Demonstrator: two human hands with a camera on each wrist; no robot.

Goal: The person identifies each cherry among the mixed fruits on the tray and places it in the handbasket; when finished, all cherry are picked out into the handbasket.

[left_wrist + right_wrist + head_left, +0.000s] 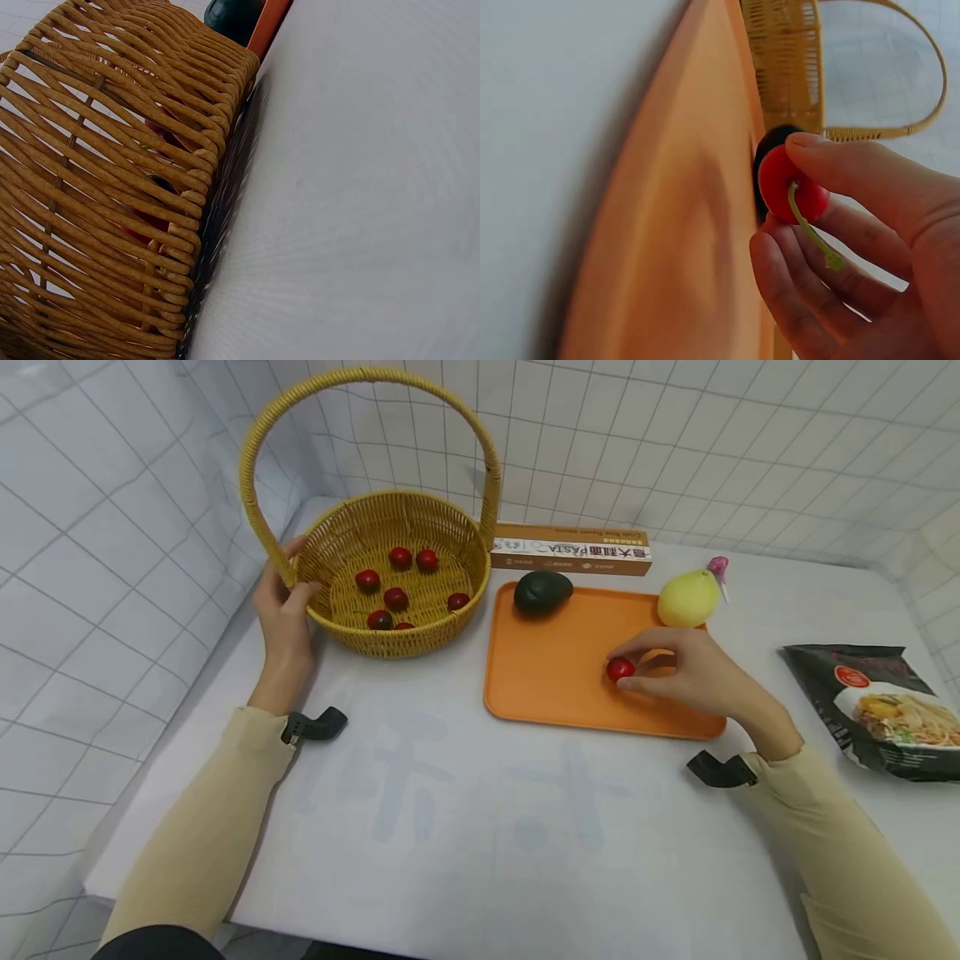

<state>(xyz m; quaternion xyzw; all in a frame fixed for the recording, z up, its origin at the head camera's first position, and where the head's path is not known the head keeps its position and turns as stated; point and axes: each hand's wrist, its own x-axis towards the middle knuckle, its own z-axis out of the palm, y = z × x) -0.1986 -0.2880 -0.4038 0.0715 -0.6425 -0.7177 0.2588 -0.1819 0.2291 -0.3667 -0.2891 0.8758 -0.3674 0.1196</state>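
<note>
My right hand pinches a red cherry between thumb and fingers above the orange tray. In the right wrist view the cherry shows a green stem hanging toward the palm. My left hand grips the left rim of the yellow wicker basket, thumb over the edge near the handle's base. Several cherries lie inside the basket. The left wrist view shows the basket's woven side close up, the left hand itself out of sight there.
A dark green avocado lies at the tray's far left corner, a yellow pear-like fruit at its far right. Behind stands a pasta box. A pink lollipop and a black noodle packet are on the right.
</note>
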